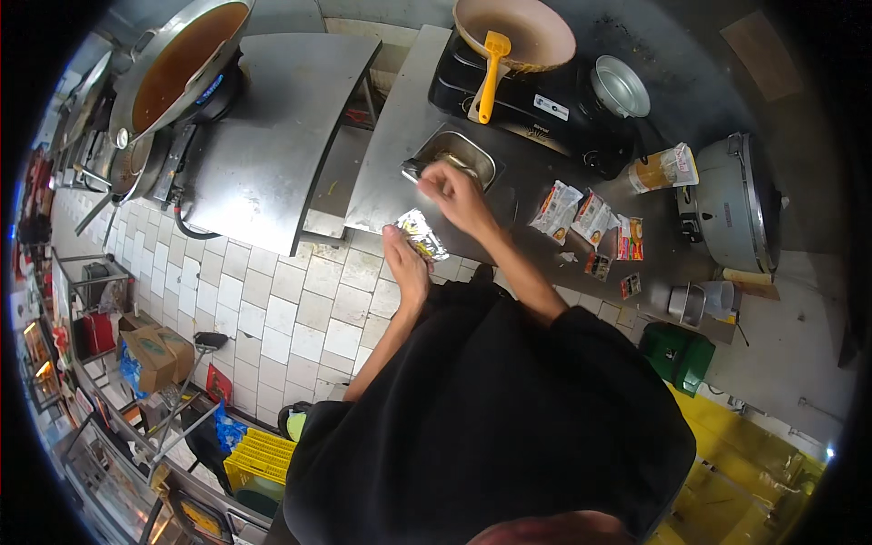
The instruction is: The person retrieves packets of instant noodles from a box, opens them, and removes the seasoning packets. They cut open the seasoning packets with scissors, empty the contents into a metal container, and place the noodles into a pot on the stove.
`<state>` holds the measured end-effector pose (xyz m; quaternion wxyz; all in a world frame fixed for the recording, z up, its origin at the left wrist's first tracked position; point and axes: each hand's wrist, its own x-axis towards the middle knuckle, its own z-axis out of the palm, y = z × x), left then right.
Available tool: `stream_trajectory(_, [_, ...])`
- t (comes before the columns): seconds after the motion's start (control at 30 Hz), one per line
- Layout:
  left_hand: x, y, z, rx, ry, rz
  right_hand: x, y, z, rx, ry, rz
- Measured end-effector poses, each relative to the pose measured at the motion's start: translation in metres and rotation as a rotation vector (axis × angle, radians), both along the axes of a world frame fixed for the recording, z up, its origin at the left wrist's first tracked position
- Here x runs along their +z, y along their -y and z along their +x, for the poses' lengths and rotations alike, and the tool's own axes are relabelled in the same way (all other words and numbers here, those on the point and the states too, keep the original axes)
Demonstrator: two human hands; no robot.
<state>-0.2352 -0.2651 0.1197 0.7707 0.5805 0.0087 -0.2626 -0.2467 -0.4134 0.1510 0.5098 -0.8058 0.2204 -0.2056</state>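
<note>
My left hand holds a shiny foil packet near the edge of the steel counter. Above a small rectangular steel pan is my right hand, its fingers bent towards the thumb; whether something small is between them cannot be told. The pan is set in or on the counter, with a dark piece at its left rim, and its contents are partly hidden by the hand. To the right lie opened-looking plastic packets, a red and yellow packet and small dark sachets.
A black gas stove bears a wide frying pan with a yellow spatula. Beside it are a small metal pot, a bag of yellowish food and a large cooker. A wok of brown liquid stands at upper left.
</note>
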Motion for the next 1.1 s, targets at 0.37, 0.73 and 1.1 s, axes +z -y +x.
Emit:
stream_trajectory(0.37, [-0.016,-0.042,0.030,0.113,-0.003,0.051,-0.030,0.037,0.011,0.096,-0.114,-0.578])
stream_trajectory(0.73, [-0.021,-0.034,0.048,0.034,-0.049,-0.006,-0.032,0.058,-0.183,-0.938,0.398,-0.010])
stream_trajectory(1.1, [-0.006,-0.011,0.038,-0.043,0.005,0.015,-0.179,0.004,-0.157,-0.997,0.315,-0.045])
